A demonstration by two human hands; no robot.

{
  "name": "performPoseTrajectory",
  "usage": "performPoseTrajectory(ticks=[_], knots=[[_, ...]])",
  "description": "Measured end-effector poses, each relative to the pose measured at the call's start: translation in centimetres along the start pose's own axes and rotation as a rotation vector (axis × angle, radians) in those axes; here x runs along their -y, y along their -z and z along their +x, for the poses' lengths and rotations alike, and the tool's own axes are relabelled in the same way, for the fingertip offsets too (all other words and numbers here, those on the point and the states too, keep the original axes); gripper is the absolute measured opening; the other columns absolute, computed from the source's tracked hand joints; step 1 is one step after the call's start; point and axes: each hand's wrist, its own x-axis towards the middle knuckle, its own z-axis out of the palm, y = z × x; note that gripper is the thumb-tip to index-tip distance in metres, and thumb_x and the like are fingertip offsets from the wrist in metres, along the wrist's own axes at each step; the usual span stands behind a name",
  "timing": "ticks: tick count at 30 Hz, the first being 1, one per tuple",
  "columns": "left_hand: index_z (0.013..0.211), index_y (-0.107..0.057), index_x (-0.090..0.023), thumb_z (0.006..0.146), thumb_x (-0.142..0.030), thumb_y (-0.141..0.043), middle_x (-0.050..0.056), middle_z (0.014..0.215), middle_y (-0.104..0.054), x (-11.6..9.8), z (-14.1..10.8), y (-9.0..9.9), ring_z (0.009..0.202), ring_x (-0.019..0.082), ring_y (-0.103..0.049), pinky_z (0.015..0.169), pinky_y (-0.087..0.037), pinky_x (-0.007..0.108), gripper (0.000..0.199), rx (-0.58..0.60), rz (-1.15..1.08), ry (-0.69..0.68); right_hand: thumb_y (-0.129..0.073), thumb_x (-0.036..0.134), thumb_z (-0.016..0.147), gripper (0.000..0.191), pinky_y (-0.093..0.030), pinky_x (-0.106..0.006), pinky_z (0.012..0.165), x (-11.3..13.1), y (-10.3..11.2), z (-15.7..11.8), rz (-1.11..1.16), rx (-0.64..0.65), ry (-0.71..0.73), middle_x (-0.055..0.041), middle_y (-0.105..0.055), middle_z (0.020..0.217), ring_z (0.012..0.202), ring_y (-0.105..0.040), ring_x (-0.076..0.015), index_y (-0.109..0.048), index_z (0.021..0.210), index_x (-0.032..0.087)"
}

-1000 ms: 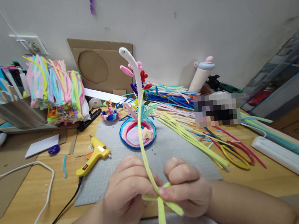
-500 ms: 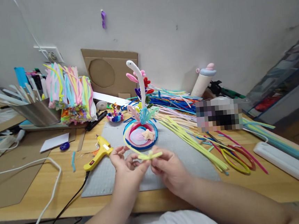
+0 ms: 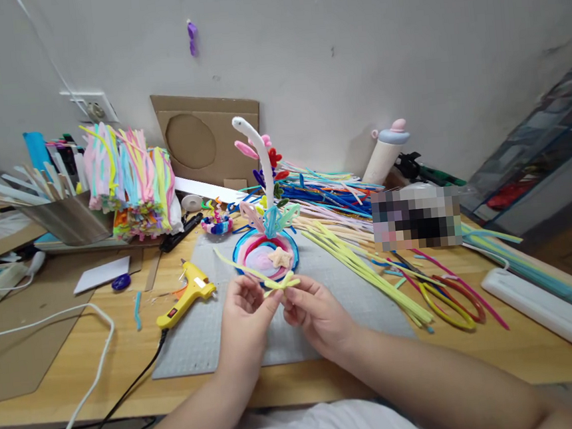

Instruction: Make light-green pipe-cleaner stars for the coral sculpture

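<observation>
Our looped yellow fuzzy stem is pinched by our left hand and right hand, nearer us than the round coiled base. Its long tail, upright a second ago, slants leftward; our fingers seem busy with the loops. Left of the base lies a yellow glue gun.

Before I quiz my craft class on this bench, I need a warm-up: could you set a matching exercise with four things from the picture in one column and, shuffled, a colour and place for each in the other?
Things
1. Bent stem
2. Glue gun
3. Star
4. Bottle

Colours and places
A. Beige, on the round base
B. Off-white, at the back right
C. Yellow-green, held in the fingers
D. Yellow, lying on the left

Right pairs: 1-C, 2-D, 3-A, 4-B
</observation>
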Motion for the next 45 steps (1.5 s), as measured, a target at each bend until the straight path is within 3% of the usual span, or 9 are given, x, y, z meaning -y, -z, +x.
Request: performPoseTrajectory(ticks=[4,8,13,19,25,28,34,45], knots=[[0.081,-0.063,-0.016,0.066,-0.021,-0.075,0.002,0.079,-0.067,-0.6,0.4,-0.4,0.078,0.014,-0.061,0.075,-0.048,0.025,0.02,0.166,0.024,0.001,-0.074,0.027,0.072,0.013,-0.034,-0.017,0.045,0.3,0.1,0.2,0.019,0.02,-0.008,0.0046,-0.049,0.059,0.05,-0.041,-0.0052,-0.066,0.074,0.018],[0.07,-0.069,-0.016,0.066,-0.017,-0.075,0.001,0.072,-0.07,-1.5,0.8,-0.6,0.074,0.014,-0.062,0.074,-0.048,0.024,0.008,0.222,0.064,-0.057,-0.074,0.029,0.07,0.015,-0.034,-0.018,0.044,0.7,0.3,0.5,-0.118,0.027,0.125,0.0046,-0.051,0.062,0.05,-0.041,-0.0062,-0.064,0.076,0.019],[0.069,-0.071,-0.017,0.064,-0.018,-0.077,0.001,0.072,-0.071,-1.8,1.7,-0.3,0.073,0.014,-0.063,0.073,-0.048,0.024,0.008,0.282,0.01,0.062,-0.072,0.032,0.071,0.017,-0.032,-0.02,0.044,1.1,0.6,0.9,-0.32,0.031,0.224,0.0047,-0.05,0.062,0.049,-0.038,-0.0064,-0.062,0.073,0.018],[0.068,-0.071,-0.017,0.064,-0.022,-0.076,0.001,0.064,-0.066,-2.1,2.5,-0.1,0.065,0.013,-0.057,0.059,-0.042,0.022,0.009,0.294,0.071,0.138,-0.071,0.033,0.071,0.019,-0.028,-0.02,0.043,1.4,0.5,1.2,-0.325,-0.046,0.178,0.0053,-0.049,0.057,0.047,-0.037,-0.0061,-0.06,0.073,0.017],[0.066,-0.066,-0.016,0.067,-0.024,-0.073,0.001,0.065,-0.062,-3.2,3.3,-1.1,0.061,0.013,-0.053,0.058,-0.041,0.024,0.01,0.419,0.168,0.108,-0.071,0.031,0.067,0.019,-0.028,-0.018,0.042,2.7,-0.1,1.5,-0.2,-0.109,0.051,0.0056,-0.048,0.054,0.046,-0.036,-0.0058,-0.059,0.07,0.017],[0.064,-0.064,-0.016,0.068,-0.025,-0.072,0.001,0.062,-0.059,-2.8,3.9,-1.2,0.059,0.012,-0.05,0.056,-0.039,0.024,0.013,0.412,0.163,0.123,-0.071,0.031,0.069,0.018,-0.03,-0.018,0.043,3.1,0.0,1.5,-0.18,-0.089,0.024,0.0048,-0.048,0.056,0.048,-0.039,-0.0065,-0.06,0.072,0.016],[0.061,-0.061,-0.016,0.065,-0.027,-0.073,-0.001,0.059,-0.055,-1.1,4.5,-1.0,0.057,0.011,-0.047,0.056,-0.038,0.024,0.017,0.376,0.057,0.279,-0.072,0.032,0.069,0.02,-0.032,-0.019,0.043,2.3,0.9,1.7,-0.15,-0.084,0.011,0.0038,-0.053,0.06,0.048,-0.041,-0.0066,-0.062,0.08,0.017],[0.065,-0.06,-0.018,0.07,-0.03,-0.07,0.0,0.063,-0.062,-0.5,3.8,-0.2,0.066,0.016,-0.057,0.064,-0.044,0.026,0.017,0.377,0.142,0.222,-0.073,0.031,0.068,0.02,-0.035,-0.018,0.042,1.5,1.4,1.7,-0.113,-0.129,-0.065,0.0044,-0.049,0.055,0.049,-0.041,-0.0073,-0.059,0.068,0.017]])
